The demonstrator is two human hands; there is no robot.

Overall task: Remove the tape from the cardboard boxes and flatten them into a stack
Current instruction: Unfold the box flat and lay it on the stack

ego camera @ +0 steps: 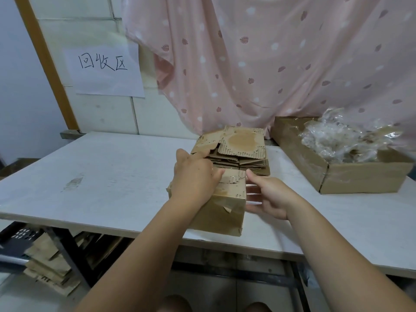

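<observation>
A small worn cardboard box (225,210) stands near the front edge of the white table (101,176). My left hand (194,179) lies across its top and left side, gripping it. My right hand (267,197) presses against the box's right side, thumb up at the top corner and fingers spread. Just behind the box sits a stack of flattened cardboard (238,149) with a stained top sheet.
An open cardboard tray (337,176) full of crumpled clear tape (344,136) sits at the right. A pink patterned cloth (270,64) hangs behind. A paper sign (104,70) is on the wall. More cardboard (49,266) and a dark crate (15,239) lie under the table.
</observation>
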